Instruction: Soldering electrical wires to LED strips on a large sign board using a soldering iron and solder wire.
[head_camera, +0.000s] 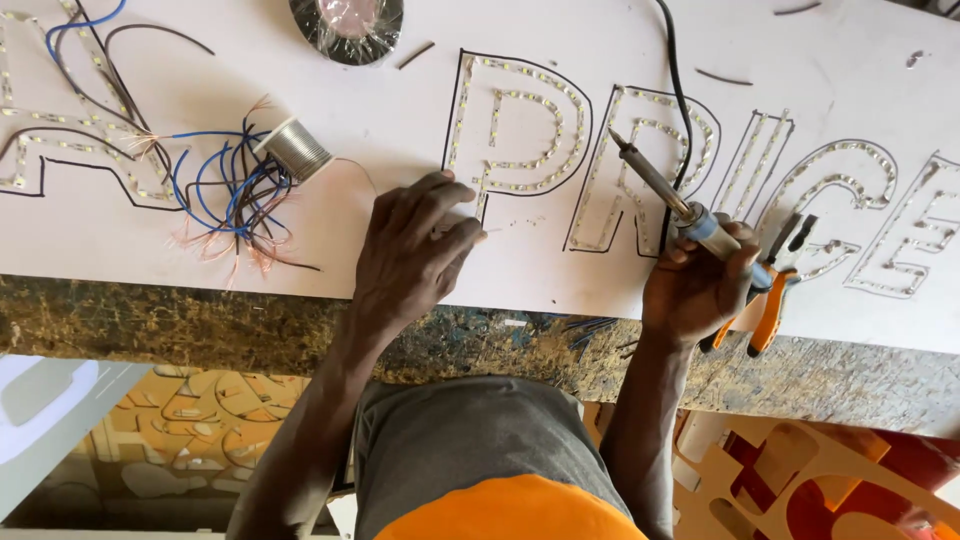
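A white sign board (380, 130) lies on the bench, with letter outlines drawn in black and filled with strips of small lights (520, 130). My left hand (415, 250) rests on the board at the foot of one lit letter, fingers pinched near its lower end; whether it holds something small I cannot tell. My right hand (700, 285) grips a soldering iron (670, 195) by its blue handle, tip raised and pointing up-left over the neighbouring letter. The iron's black cord (680, 90) runs away across the board.
A spool of solder wire (295, 148) lies beside a tangle of blue and black wires with bare copper ends (235, 200). A roll of black tape (347, 28) sits at the top edge. Orange-handled pliers (770, 300) lie under my right hand. The worn bench edge (200, 320) runs below.
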